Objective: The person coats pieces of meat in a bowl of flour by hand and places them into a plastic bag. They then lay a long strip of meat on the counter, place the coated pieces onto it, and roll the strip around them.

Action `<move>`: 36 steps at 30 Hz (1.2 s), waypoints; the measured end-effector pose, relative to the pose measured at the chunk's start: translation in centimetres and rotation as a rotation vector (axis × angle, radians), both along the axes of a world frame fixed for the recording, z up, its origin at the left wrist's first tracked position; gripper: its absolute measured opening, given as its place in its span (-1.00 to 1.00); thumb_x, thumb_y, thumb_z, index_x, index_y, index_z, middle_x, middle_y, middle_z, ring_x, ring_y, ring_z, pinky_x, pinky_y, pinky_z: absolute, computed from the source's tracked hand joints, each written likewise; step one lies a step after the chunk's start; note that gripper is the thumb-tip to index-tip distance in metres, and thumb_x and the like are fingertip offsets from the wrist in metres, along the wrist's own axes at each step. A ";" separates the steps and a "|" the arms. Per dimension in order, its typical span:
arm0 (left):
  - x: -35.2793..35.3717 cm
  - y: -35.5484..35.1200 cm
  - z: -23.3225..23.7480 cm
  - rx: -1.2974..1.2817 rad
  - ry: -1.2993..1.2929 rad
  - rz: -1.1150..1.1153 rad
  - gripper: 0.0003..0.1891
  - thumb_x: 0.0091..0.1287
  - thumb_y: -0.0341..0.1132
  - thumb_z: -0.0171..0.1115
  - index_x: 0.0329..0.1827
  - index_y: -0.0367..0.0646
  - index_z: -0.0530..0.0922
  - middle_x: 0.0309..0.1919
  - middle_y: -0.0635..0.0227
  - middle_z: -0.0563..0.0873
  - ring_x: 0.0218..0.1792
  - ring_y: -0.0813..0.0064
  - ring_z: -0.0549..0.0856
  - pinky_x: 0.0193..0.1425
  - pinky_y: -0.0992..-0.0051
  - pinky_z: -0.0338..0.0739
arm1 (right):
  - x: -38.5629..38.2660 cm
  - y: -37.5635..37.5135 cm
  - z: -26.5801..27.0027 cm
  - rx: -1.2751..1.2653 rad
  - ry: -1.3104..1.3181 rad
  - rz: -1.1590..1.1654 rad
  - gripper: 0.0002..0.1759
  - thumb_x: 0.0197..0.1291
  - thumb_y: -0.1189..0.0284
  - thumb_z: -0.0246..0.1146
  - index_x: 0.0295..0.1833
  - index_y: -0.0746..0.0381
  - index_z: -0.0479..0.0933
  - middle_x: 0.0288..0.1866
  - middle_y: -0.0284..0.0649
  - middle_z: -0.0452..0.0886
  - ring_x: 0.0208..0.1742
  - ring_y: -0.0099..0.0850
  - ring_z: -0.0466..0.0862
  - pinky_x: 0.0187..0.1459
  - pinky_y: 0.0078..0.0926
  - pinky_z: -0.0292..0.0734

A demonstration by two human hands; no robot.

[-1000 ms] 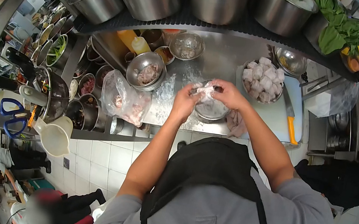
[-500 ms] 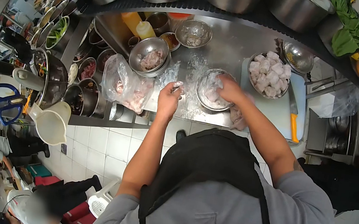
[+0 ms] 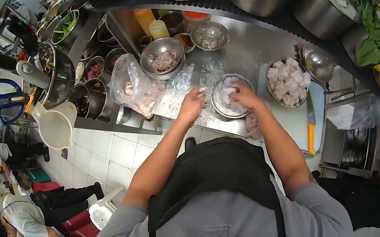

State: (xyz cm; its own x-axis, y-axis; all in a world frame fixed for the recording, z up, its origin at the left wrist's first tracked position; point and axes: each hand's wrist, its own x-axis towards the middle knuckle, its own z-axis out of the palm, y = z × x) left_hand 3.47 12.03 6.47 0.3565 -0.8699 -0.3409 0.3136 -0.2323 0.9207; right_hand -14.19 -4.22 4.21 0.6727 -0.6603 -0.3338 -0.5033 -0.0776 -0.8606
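Observation:
My right hand [image 3: 244,95] reaches into a steel bowl [image 3: 218,109] of flour and pale coated pieces on the floured steel counter [image 3: 241,56]; its fingers curl down onto a piece. Dusted with flour, my left hand [image 3: 194,103] sits just left of the bowl's rim, fingers loosely bent; whether it grips the rim is unclear. A larger steel bowl of white cubes [image 3: 285,82] stands to the right on a white cutting board [image 3: 290,123].
A knife with a yellow handle [image 3: 311,130] lies on the board. A plastic bag of meat [image 3: 134,89], a bowl of meat [image 3: 162,60], a small bowl [image 3: 209,35] and squeeze bottles [image 3: 154,27] sit left. Big pots and greens [image 3: 378,47] fill the upper shelf. People stand below left.
One second ago both hands held a floured piece above the bowl. The right hand then dropped into the bowl and stays there; the left hand moved away left, then back to the rim.

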 end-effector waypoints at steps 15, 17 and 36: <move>0.1 -3.2 -0.5 -0.166 0.533 0.092 -0.66 0.46 -0.44 0.12 0.28 -0.19 0.46 0.09 0.25 0.67 0.07 0.35 0.67 0.15 0.29 0.61 | 1.4 1.7 1.9 -0.103 -0.418 0.129 -0.34 0.12 0.42 0.33 0.39 0.26 0.42 0.23 -0.13 0.60 0.16 -0.35 0.61 0.16 -0.40 0.51; 0.8 -2.6 0.2 -0.101 0.361 0.086 -0.67 0.46 -0.43 0.13 0.26 -0.19 0.48 0.07 0.27 0.68 0.04 0.40 0.68 0.12 0.33 0.61 | 2.6 2.7 2.5 -0.182 -0.286 0.104 -0.34 0.12 0.51 0.32 0.39 0.27 0.40 0.09 -0.20 0.62 0.03 -0.46 0.61 0.05 -0.48 0.53; 3.5 0.4 0.9 -0.102 0.305 0.150 -0.64 0.39 -0.43 0.30 0.23 -0.15 0.51 0.01 0.40 0.69 -0.03 0.53 0.68 0.07 0.45 0.60 | 8.3 5.0 0.2 0.292 -0.419 -0.059 -0.48 0.07 0.57 0.33 0.20 0.36 0.44 0.01 -0.13 0.63 -0.03 -0.40 0.64 0.03 -0.44 0.56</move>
State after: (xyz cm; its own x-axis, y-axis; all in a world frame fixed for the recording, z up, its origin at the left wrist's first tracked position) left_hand 6.96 12.43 7.39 0.3781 -0.8508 -0.3650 0.6011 -0.0742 0.7957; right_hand -5.88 0.76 4.40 0.7526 -0.6206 -0.2202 -0.1072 0.2145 -0.9708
